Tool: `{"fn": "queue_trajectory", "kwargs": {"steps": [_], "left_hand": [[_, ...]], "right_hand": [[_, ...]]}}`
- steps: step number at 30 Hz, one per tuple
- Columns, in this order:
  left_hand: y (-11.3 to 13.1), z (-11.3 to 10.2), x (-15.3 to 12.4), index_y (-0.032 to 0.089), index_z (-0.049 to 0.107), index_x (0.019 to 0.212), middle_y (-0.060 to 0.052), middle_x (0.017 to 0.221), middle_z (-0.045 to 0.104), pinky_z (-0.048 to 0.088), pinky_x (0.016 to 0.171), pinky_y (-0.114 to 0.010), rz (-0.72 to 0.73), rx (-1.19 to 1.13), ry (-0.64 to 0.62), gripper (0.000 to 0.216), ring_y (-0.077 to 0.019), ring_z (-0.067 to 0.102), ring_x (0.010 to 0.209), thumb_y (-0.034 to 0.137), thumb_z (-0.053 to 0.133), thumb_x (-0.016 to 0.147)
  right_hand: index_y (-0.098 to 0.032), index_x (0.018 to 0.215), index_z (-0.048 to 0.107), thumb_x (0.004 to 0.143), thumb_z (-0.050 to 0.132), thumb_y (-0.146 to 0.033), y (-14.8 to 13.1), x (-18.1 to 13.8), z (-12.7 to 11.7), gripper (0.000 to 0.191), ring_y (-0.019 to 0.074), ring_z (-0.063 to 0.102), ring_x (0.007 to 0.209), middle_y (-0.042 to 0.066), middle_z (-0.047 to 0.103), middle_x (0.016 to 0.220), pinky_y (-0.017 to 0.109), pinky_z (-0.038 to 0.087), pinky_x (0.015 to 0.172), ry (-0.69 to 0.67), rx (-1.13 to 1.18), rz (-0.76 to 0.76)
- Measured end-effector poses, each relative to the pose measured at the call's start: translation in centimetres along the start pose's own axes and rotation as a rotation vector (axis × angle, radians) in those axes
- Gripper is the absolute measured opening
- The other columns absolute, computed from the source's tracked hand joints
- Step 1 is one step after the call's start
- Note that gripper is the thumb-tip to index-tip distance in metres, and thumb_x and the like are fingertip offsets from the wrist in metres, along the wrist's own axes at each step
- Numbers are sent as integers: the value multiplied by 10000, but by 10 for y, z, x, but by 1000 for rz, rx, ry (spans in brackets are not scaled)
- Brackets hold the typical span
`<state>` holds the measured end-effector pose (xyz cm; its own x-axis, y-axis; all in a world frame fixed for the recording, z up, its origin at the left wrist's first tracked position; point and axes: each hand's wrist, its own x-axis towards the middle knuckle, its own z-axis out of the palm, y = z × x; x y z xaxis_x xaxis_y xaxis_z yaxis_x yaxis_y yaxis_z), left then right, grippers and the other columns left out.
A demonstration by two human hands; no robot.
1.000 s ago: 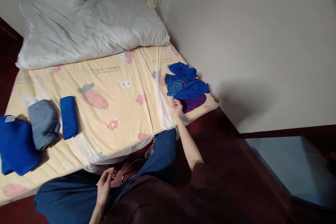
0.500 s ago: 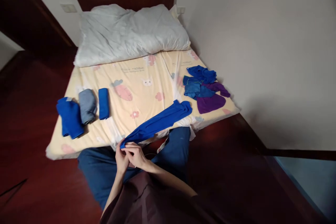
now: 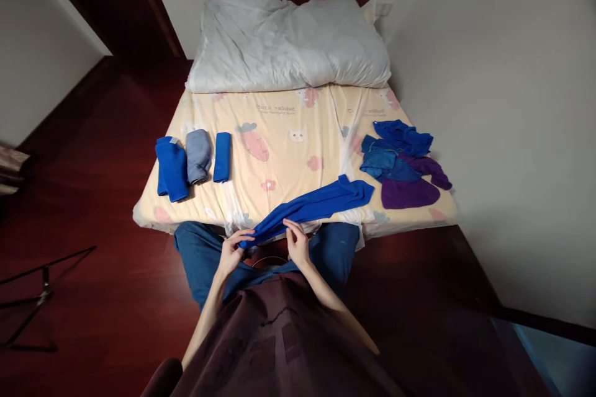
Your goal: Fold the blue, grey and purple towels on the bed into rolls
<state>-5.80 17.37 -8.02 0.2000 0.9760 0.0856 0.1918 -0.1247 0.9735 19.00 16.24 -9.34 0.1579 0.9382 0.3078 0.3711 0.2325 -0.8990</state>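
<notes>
The work is looking partly done. Toward the left side of the bed (image 3: 321, 136), a blue bundle (image 3: 171, 169), a grey bundle (image 3: 198, 155) and a narrow bundle (image 3: 223, 157) are lying folded in a row. The blue cloth (image 3: 321, 200) now in hand is not yet compact: it is stretching long and creased across the bed's near edge, its far end resting just beside the purple cloth (image 3: 410, 194). The left hand (image 3: 230, 252) is pinching its near end, thumb and fingers closed on the fabric. The right hand (image 3: 297, 243) is curving half open, fingertips at the cloth's lower edge; whether it is gripping, I cannot tell. On the right, the crumpled pile (image 3: 403, 136), with the purple cloth at its near side, is apparently remaining to be handled.
</notes>
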Motion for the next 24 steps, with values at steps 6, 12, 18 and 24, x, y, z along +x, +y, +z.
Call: {"fn": "queue_trajectory", "kwargs": {"steps": [6,12,18,24], "left_hand": [[21,-9,-3,241,803,1060,-42,1228,749,505,1115,-482,97,93,-183,593,-233,673,1214,17,448,642],[19,-13,-14,264,797,1114,-33,1382,664,482,1138,-461,133,205,-45,648,-221,618,1292,4,424,652],[6,-31,-18,223,817,903,-65,1246,718,530,1063,-432,29,285,-43,537,-243,683,1156,60,426,573],[16,-41,-12,232,810,849,-62,1098,761,565,982,-402,-24,285,-25,421,-244,719,1022,123,460,642]], "right_hand": [[-259,1243,725,962,439,-34,11,83,-9,461,200,593,1263,64,702,1301,394,472,1115,-394,-266,-221],[-188,1041,767,899,597,-52,37,123,-14,260,225,650,1095,73,754,1072,364,472,993,-791,-687,-137],[-188,961,749,873,634,-72,64,118,-42,186,249,609,1123,90,732,1059,369,416,968,-793,-874,-124],[-180,886,709,933,607,-183,81,125,-66,113,286,597,1049,133,726,985,413,425,957,-677,-878,-156]]}}
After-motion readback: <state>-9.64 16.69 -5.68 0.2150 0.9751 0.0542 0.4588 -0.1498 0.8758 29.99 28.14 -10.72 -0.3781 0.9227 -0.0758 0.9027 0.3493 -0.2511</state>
